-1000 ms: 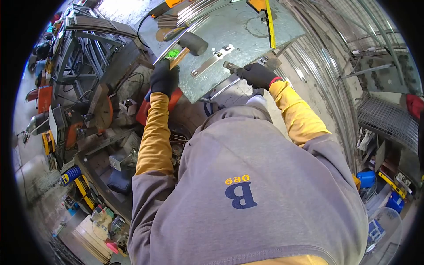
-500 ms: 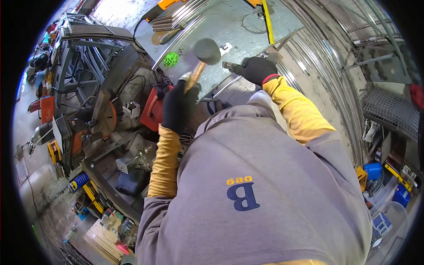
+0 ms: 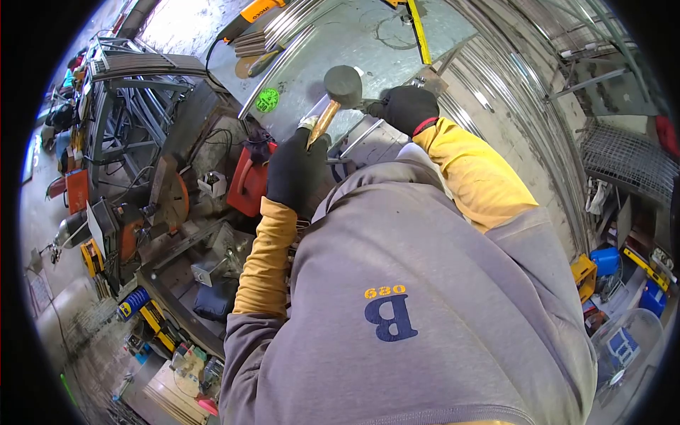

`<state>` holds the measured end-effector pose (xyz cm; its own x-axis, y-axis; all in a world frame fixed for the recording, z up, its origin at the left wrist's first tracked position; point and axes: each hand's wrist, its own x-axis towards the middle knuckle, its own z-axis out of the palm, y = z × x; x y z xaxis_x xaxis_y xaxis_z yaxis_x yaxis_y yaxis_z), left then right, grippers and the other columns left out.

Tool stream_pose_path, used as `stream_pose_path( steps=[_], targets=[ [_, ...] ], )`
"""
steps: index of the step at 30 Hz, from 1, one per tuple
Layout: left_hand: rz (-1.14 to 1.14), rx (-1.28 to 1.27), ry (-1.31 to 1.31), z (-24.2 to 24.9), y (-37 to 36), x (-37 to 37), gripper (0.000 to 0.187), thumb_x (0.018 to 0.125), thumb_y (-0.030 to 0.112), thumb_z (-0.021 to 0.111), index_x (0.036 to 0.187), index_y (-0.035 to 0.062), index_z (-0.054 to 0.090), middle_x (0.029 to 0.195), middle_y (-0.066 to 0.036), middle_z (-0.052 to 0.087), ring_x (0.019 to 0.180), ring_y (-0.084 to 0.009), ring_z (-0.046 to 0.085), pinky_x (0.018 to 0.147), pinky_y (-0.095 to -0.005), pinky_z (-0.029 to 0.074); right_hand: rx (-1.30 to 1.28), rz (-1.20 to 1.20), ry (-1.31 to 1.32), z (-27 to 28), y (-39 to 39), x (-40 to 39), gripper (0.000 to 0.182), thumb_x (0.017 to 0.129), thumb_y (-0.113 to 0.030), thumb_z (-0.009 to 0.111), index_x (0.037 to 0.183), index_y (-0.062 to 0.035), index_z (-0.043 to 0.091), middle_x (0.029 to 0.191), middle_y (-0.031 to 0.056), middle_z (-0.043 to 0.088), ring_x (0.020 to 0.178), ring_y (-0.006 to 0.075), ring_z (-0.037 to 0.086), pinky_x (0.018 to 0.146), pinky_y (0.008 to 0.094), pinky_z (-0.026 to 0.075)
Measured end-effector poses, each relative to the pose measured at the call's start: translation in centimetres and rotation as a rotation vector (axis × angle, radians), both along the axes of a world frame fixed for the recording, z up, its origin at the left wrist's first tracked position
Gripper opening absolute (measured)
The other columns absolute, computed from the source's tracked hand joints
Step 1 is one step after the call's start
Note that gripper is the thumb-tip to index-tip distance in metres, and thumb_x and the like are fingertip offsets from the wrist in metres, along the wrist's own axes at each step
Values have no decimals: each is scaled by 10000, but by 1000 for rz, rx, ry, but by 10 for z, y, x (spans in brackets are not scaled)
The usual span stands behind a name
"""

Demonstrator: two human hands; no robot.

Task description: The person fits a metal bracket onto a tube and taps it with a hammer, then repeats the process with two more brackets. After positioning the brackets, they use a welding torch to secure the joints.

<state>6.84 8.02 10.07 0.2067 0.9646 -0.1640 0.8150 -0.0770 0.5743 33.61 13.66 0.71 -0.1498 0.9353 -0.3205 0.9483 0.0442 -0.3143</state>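
Note:
A mallet [image 3: 343, 86] with a dark round head and a wooden handle is held over the near edge of the grey metal-topped table [image 3: 301, 60]. My left hand [image 3: 294, 168], in a black glove, is wrapped round its handle. On the other side of the mallet head, my right hand [image 3: 411, 110], also black-gloved, has its fingers closed on a small metal piece [image 3: 371, 108] at the table edge. The mallet head partly covers that piece, so its kind stays unclear. A round green sticker [image 3: 267, 100] lies on the tabletop to the left.
Metal rods [image 3: 287, 35] and a yellow measuring strip [image 3: 419, 32] lie on the table. Long metal bars [image 3: 520, 92] run along the floor at right. A red case [image 3: 249, 177] stands left of my left hand, beside a cut-off saw [image 3: 170, 188]. Wire mesh [image 3: 630, 159] stands far right.
The mallet head has shifted slightly right and down, closer to my right hand, and now overlaps the metal piece more. My left hand moved a little right; the view shifted slightly.

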Motion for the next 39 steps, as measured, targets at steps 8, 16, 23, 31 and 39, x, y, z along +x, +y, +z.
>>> stream_pose_path(
  steps=[8, 16, 23, 31, 39],
  targets=[
    [-61, 59, 98, -9, -5, 3, 408, 1025, 365, 633, 1212, 12, 716, 920, -293, 727, 885, -495, 720, 763, -583, 553, -15, -21, 40, -6, -2, 1, 656, 961, -775, 601, 1027, -166, 835, 953, 136, 804, 929, 354, 778, 785, 502, 588],
    [-60, 11, 111, -16, 6, 1, 436, 1017, 369, 642, 1244, 3, 710, 931, -299, 731, 905, -498, 726, 784, -579, 563, -177, 20, 28, -4, 13, 2, 746, 987, -794, 545, 1077, -112, 833, 1017, 185, 803, 986, 402, 768, 871, 526, 587],
    [2, 107, -41, -1, 9, 9, 354, 1018, 319, 685, 1189, 11, 723, 886, -291, 719, 855, -482, 731, 723, -535, 554, -54, -1, 56, -16, 3, 6, 686, 958, -778, 603, 1033, -137, 836, 977, 158, 804, 937, 374, 779, 791, 511, 593],
    [-96, 14, 127, 6, 15, 9, 420, 1016, 341, 664, 1298, 32, 705, 935, -298, 731, 904, -483, 734, 770, -555, 566, 4, -12, 54, -20, 2, 4, 634, 937, -755, 650, 985, -153, 840, 925, 139, 803, 877, 366, 781, 745, 514, 588],
    [-63, 77, 104, 4, 12, 12, 436, 1004, 322, 702, 1336, 40, 712, 912, -301, 720, 878, -472, 740, 735, -532, 565, 23, 2, 66, -16, 1, 4, 630, 941, -752, 650, 971, -151, 839, 912, 134, 800, 865, 361, 778, 732, 510, 584]
  ],
)
